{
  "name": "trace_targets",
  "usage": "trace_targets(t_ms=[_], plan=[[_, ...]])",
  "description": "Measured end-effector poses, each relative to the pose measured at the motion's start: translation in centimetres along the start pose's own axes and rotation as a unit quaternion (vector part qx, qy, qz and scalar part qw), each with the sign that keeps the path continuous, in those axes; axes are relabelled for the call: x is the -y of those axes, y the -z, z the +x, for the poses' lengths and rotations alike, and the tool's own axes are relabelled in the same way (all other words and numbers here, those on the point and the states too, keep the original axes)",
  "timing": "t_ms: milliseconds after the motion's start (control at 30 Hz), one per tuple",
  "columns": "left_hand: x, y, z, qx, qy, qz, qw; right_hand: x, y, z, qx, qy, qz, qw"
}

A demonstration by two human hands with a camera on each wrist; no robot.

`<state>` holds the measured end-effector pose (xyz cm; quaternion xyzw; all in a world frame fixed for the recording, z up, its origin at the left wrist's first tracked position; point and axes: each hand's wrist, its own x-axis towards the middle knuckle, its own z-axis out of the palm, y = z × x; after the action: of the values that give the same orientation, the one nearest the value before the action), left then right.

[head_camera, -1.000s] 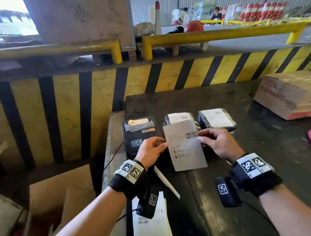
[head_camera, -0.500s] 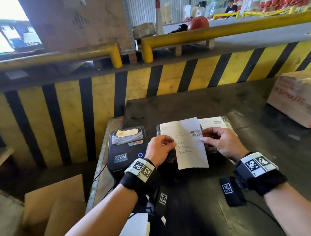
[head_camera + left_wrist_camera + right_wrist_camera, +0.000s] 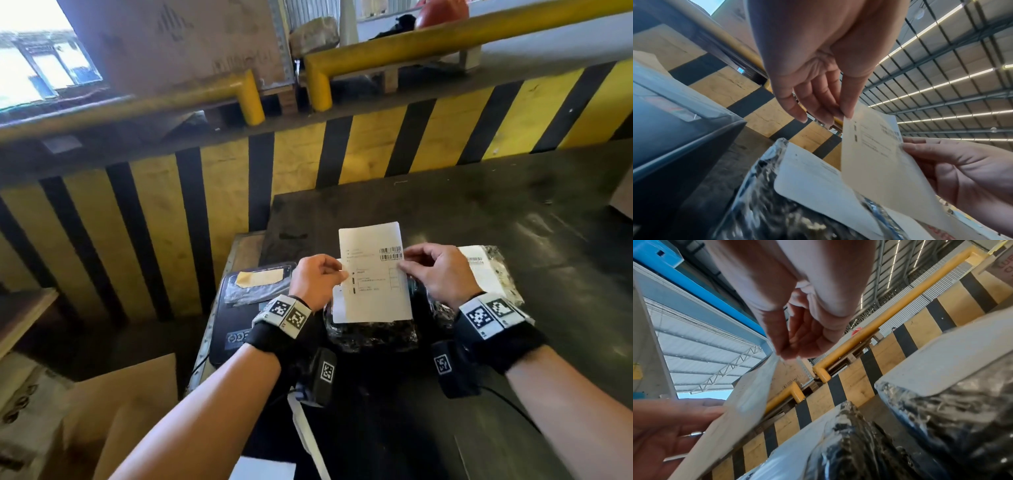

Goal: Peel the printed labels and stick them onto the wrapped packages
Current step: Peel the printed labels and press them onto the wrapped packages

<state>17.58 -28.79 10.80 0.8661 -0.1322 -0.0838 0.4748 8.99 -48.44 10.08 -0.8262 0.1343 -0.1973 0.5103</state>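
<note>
A white printed label (image 3: 371, 274) with a barcode hangs upright between both hands, above a black package wrapped in clear film (image 3: 371, 337). My left hand (image 3: 317, 281) pinches the label's left edge (image 3: 846, 116); my right hand (image 3: 433, 270) pinches its right edge (image 3: 781, 357). In the left wrist view the package (image 3: 764, 203) under the label carries a white label (image 3: 813, 181) of its own. A second wrapped package (image 3: 496, 274), also labelled, lies to the right, partly behind my right hand.
A black label printer (image 3: 246, 308) sits left of the packages on the dark table (image 3: 479, 212). Cardboard boxes (image 3: 113, 421) stand below at the left. A yellow-and-black striped barrier (image 3: 342, 150) runs behind. White backing sheets (image 3: 263, 469) lie near the front edge.
Both hands raised the label and turned it upright over the nearer package, drawing closer to the body. The view tilted down and left; the brown box at the right left the frame.
</note>
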Motion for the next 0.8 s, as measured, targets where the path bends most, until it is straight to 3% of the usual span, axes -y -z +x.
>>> trace_targets(t_ms=[367,800], plan=[[2.4,0.1,3.7,0.039,0.051,0.053,0.996,-2.0,-3.0,2.5,0.041,-0.076,-0.046,0.995],[3.9,-0.3,3.6,0.045,0.059,0.077,0.994,-2.6,-4.2,2.5,0.051,-0.085,-0.081,0.992]])
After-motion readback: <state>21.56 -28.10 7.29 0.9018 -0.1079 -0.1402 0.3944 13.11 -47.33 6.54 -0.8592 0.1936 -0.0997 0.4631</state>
